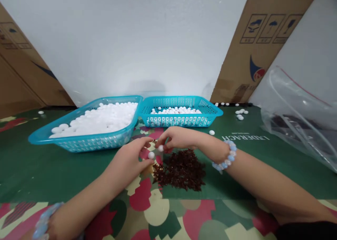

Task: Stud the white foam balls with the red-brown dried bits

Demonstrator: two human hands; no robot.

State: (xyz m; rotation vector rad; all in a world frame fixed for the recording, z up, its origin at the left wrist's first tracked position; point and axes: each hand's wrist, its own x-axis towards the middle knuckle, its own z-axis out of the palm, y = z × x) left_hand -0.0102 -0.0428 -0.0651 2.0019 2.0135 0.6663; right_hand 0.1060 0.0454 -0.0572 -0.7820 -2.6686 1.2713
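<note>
My left hand (131,159) pinches a small white ball (151,155) between thumb and fingers. My right hand (176,139) holds another white ball (160,148) at its fingertips, close to the first. Both hover above the near-left edge of a pile of small dark red star-shaped pieces (181,170) on the green mat. A beaded bracelet (226,157) is on my right wrist. Behind the hands stand two blue baskets: the left basket (79,141) heaped with white balls, the right basket (181,120) holding a thinner layer.
A clear plastic bag (300,117) with dark contents lies at the right. Loose white balls (240,113) are scattered behind the right basket, one ball (211,132) near my right wrist. Cardboard sheets (260,40) lean on the wall on both sides.
</note>
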